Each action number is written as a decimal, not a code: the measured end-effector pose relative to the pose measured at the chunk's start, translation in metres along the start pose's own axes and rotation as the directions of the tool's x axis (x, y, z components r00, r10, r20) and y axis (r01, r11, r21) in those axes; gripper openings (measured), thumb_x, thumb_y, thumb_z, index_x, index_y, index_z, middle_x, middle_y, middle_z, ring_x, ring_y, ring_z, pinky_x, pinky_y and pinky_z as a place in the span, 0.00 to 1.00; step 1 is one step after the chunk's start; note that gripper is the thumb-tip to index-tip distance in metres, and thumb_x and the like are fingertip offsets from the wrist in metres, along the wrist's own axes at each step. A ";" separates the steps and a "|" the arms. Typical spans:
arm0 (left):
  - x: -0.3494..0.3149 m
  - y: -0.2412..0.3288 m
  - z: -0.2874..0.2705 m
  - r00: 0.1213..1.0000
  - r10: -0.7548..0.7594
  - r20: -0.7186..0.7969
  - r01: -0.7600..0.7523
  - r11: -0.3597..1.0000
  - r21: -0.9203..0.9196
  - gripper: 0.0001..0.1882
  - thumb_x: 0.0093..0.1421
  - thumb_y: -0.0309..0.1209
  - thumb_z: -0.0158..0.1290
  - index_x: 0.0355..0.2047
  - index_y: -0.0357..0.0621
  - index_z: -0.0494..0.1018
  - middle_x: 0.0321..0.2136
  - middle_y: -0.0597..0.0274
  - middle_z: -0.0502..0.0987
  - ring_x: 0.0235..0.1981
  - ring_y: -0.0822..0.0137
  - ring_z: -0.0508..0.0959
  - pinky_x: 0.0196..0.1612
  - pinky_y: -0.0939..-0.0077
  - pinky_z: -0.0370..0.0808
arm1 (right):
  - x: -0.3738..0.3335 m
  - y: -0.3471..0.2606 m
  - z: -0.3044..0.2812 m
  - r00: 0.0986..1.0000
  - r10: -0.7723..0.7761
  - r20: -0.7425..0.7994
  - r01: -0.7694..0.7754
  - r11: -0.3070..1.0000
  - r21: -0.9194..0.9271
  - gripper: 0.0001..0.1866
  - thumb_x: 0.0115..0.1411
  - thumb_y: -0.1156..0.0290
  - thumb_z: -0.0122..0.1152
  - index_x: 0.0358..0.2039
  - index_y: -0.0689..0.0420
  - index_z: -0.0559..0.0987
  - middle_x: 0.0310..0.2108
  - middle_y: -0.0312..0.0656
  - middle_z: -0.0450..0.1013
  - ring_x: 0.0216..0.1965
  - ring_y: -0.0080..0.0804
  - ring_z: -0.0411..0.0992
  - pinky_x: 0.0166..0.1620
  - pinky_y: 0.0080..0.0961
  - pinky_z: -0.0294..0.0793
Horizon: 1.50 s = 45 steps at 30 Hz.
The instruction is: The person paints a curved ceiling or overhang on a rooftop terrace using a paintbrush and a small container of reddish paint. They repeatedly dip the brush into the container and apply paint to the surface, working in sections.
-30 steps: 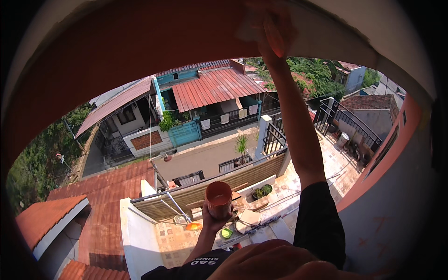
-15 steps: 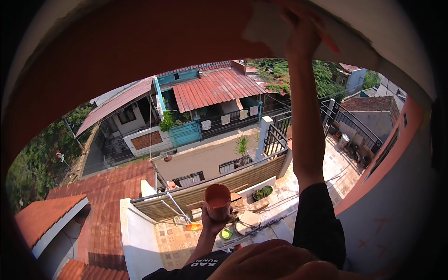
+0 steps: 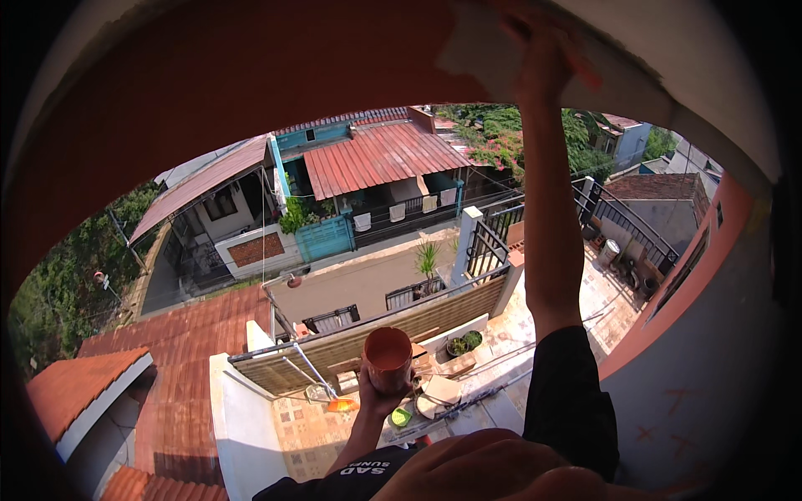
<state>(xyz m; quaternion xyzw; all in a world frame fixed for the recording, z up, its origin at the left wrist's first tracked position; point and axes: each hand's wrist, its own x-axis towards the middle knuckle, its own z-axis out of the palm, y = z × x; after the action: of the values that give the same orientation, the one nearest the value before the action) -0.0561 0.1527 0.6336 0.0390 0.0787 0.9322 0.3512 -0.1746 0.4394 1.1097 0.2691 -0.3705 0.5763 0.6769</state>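
My left hand (image 3: 383,394) is wrapped round a reddish-brown paint cup (image 3: 388,349), held upright in front of my body. Inside the cup the surface is the same reddish brown. High above, my raised right hand (image 3: 545,63) is closed against the underside of the beam. From it sticks out a blurred, orange-red handle (image 3: 586,72), apparently a paintbrush's; its bristles are hard to make out. Reddish-brown paint covers most of the beam (image 3: 276,58). Beside my right hand a bare grey patch (image 3: 478,52) shows, and grey runs along the beam's right part.
Far below lies a tiled yard (image 3: 292,426) with a broom (image 3: 341,404), a green basket (image 3: 401,417) and potted plants (image 3: 464,342). A wall with a railing (image 3: 376,330) borders it. Rusty roofs (image 3: 188,367) lie at left; a salmon wall edge (image 3: 668,280) rises at right.
My right hand and the handle have shifted slightly on the beam, blurred by motion. The cup stays in my left hand; the view has tilted a little.
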 end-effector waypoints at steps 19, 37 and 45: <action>0.000 -0.011 -0.012 0.994 -0.064 -0.085 0.053 0.991 -0.124 0.27 0.65 0.54 0.35 0.56 0.52 0.64 0.52 0.61 0.70 0.49 0.62 0.69 0.54 0.55 0.64 | 0.005 -0.024 0.025 0.988 0.052 0.146 -0.064 0.995 0.073 0.12 0.59 0.71 0.62 0.29 0.59 0.67 0.27 0.42 0.75 0.24 0.26 0.77 0.29 0.20 0.81; -0.004 -0.013 -0.015 0.988 -0.064 -0.142 0.042 0.988 -0.151 0.26 0.64 0.54 0.37 0.54 0.53 0.64 0.51 0.60 0.70 0.50 0.60 0.69 0.54 0.52 0.65 | -0.016 -0.021 0.015 0.984 -0.072 0.164 0.064 0.997 0.048 0.07 0.61 0.76 0.59 0.34 0.61 0.68 0.29 0.44 0.76 0.26 0.27 0.77 0.30 0.21 0.81; -0.002 -0.012 -0.017 0.994 -0.083 -0.067 0.073 0.988 -0.139 0.24 0.65 0.51 0.36 0.55 0.53 0.64 0.52 0.61 0.70 0.51 0.61 0.70 0.55 0.54 0.65 | -0.037 -0.006 0.025 0.964 -0.091 0.249 0.079 0.995 0.059 0.08 0.61 0.76 0.59 0.35 0.61 0.68 0.30 0.45 0.76 0.26 0.28 0.77 0.30 0.22 0.81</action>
<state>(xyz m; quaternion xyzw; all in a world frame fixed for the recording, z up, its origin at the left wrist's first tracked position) -0.0490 0.1584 0.6151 -0.0221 0.0289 0.9218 0.3861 -0.1753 0.3973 1.0947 0.3717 -0.4272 0.5168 0.6420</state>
